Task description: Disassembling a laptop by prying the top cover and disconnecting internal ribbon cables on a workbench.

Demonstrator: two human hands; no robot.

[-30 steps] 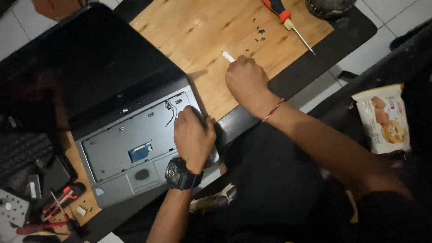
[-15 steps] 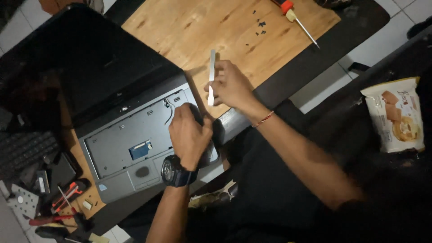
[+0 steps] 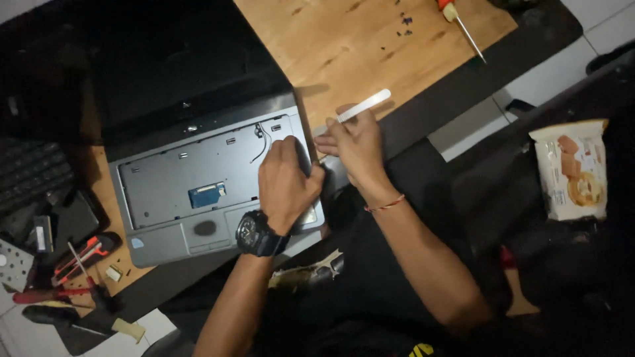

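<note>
An opened laptop (image 3: 198, 185) with its keyboard taken out lies on the wooden table (image 3: 357, 46), its grey inner tray bare and its dark screen tilted back. My left hand (image 3: 284, 182), with a black watch on the wrist, presses down on the laptop's right front corner. My right hand (image 3: 354, 145) holds a thin white flat stick (image 3: 364, 106) just beside the laptop's right edge, the stick pointing up and to the right.
A screwdriver (image 3: 463, 26) with a red and yellow handle and several small dark screws (image 3: 403, 23) lie on the wood at the back. A removed keyboard (image 3: 33, 172) and red-handled tools (image 3: 73, 261) sit at the left. A snack packet (image 3: 572, 172) lies to the right.
My right hand picked up the white stick from the wood and brought it back to the laptop's right edge. My left hand stayed on the laptop's corner.
</note>
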